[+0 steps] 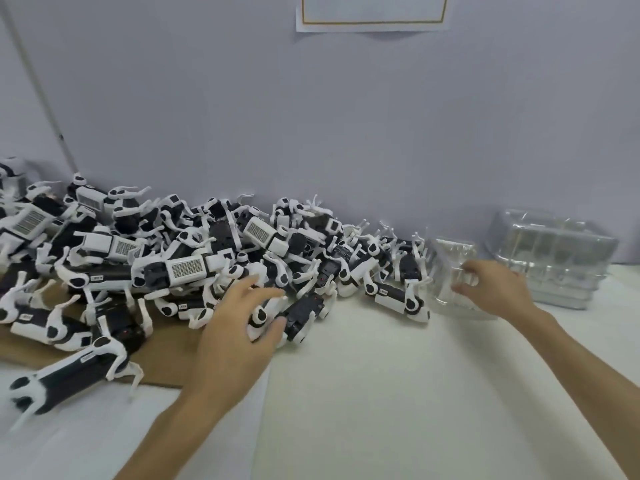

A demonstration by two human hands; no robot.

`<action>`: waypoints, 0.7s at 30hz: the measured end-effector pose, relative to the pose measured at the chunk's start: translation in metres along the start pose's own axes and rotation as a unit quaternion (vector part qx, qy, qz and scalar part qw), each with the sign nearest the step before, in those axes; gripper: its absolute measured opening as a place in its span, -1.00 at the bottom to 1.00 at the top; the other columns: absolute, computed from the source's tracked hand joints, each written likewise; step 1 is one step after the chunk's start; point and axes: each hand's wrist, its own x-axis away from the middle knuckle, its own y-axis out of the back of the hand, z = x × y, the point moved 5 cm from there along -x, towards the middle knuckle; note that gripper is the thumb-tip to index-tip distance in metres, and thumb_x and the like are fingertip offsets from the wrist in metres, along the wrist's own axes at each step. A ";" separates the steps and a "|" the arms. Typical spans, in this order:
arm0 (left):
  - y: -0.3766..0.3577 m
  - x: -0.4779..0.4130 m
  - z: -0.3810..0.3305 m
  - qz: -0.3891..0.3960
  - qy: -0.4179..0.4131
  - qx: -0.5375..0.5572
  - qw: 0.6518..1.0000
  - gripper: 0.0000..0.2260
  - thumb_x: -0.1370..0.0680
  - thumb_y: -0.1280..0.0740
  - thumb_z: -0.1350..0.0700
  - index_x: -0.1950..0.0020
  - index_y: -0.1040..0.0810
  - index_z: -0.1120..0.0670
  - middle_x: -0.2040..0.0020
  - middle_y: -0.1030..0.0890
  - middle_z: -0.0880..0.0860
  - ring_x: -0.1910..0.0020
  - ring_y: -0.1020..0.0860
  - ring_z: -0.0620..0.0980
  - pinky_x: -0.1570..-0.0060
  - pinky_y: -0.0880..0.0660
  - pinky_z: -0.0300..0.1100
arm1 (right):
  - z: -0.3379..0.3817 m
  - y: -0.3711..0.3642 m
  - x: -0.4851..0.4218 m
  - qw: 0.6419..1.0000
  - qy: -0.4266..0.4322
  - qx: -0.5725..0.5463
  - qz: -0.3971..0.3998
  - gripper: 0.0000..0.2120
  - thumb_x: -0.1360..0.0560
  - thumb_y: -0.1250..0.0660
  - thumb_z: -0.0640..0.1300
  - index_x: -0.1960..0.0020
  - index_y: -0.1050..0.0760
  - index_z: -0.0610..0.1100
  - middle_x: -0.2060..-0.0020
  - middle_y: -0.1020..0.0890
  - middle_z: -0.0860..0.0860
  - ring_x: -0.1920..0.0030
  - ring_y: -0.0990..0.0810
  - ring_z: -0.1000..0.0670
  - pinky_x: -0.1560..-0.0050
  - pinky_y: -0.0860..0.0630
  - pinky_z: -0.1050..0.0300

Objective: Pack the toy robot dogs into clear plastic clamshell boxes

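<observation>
A heap of black-and-white toy robot dogs [187,268] fills the left and middle of the table against the wall. My left hand [239,327] reaches into its front edge, thumb and fingers closing round one toy dog [301,317] lying on its side. My right hand [491,289] grips an open clear clamshell box [446,268] and holds it tilted just right of the heap. A stack of clear clamshell boxes [550,258] stands at the far right by the wall.
The white table [398,393] spreads out in front of me. A brown cardboard sheet [162,362] lies under the left part of the heap. A grey wall [311,133] rises behind, with a framed paper [374,12] taped high on it.
</observation>
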 end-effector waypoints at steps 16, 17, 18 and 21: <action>-0.067 0.033 -0.047 0.178 0.192 0.451 0.853 -0.68 -0.68 -0.21 -0.08 -0.20 -0.61 0.11 0.01 -0.72 0.11 0.09 -0.68 0.05 0.09 -0.59 -0.14 | 0.077 0.052 0.169 0.881 0.195 -0.406 -0.142 -0.76 -0.45 -0.53 -0.15 0.01 -0.52 0.07 0.15 -0.64 0.23 0.07 -0.59 0.20 -0.02 -0.45 0.28; -0.067 0.033 -0.046 0.170 0.210 0.487 0.831 -0.65 -0.68 -0.18 -0.08 -0.24 -0.59 0.12 0.04 -0.70 0.13 0.11 -0.67 0.06 0.10 -0.58 -0.13 | 0.087 0.043 0.179 0.884 0.213 -0.399 -0.122 -0.69 -0.43 -0.55 -0.22 -0.02 -0.52 0.09 0.10 -0.65 0.21 0.02 -0.62 0.18 -0.07 -0.47 0.25; -0.068 0.033 -0.045 0.165 0.216 0.507 0.818 -0.64 -0.68 -0.17 -0.07 -0.27 -0.57 0.14 0.08 -0.66 0.17 0.11 -0.65 0.07 0.09 -0.58 -0.10 | 0.096 0.035 0.187 0.884 0.232 -0.392 -0.101 -0.63 -0.42 -0.56 -0.26 -0.04 -0.52 0.09 0.07 -0.66 0.18 -0.02 -0.63 0.16 -0.10 -0.48 0.27; -0.068 0.038 -0.035 0.148 0.194 0.526 0.815 -0.68 -0.62 -0.24 -0.05 -0.15 -0.60 0.16 0.09 -0.60 0.21 0.11 -0.62 0.06 0.08 -0.58 -0.08 | 0.112 0.017 0.198 0.878 0.278 -0.389 -0.023 -0.60 -0.43 -0.53 -0.30 -0.10 -0.52 0.09 0.00 -0.64 0.18 -0.08 -0.62 0.11 -0.11 -0.42 0.36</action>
